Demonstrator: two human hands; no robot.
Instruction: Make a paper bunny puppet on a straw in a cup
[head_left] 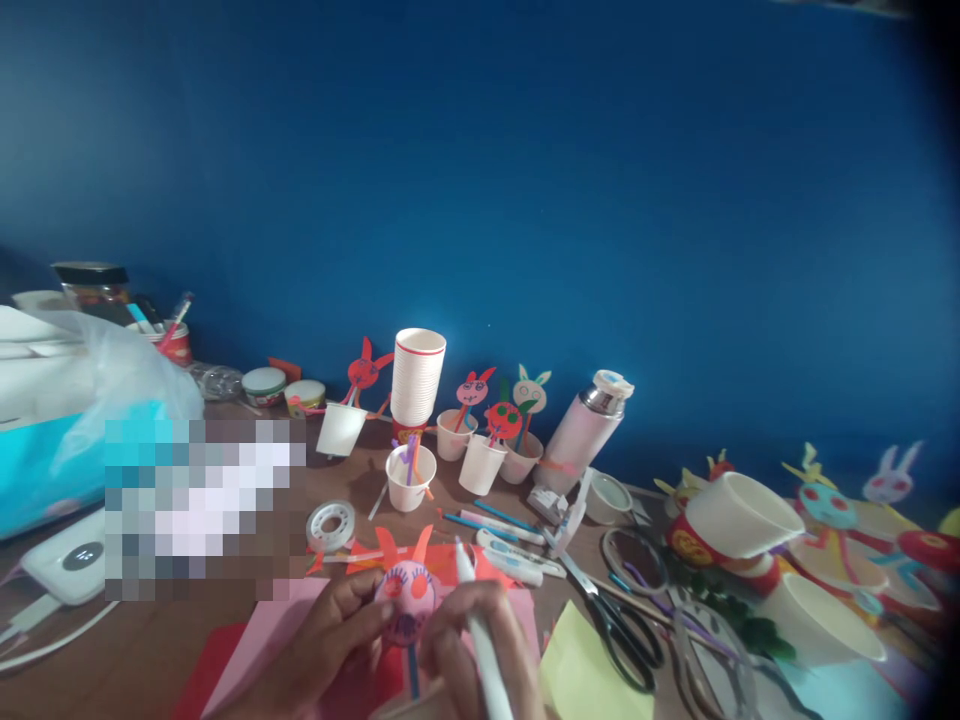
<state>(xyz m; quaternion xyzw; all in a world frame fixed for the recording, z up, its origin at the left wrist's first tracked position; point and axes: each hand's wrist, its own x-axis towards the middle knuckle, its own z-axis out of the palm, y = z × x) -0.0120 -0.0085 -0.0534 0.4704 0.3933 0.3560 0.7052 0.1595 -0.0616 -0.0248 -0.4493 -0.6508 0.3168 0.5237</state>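
Note:
My left hand [322,640] grips a round pink paper face [409,600] with drawn eyes, mounted on a blue stick [414,675]. My right hand [480,650] is shut around a white marker [480,640], whose tip is up out of sight behind the fingers or close to the face. An orange-red paper cutout with ears [397,552] lies just behind the face. Beneath my hands are sheets of pink paper [262,640] and red paper [210,680].
Paper cups holding finished paper animal faces on sticks [472,390] stand beyond my hands, beside a tall cup stack [417,377], tape roll [330,527], steel thermos [581,435] and black-handled scissors [611,620]. A pixelated patch [202,505] hides part of the wooden table [352,480].

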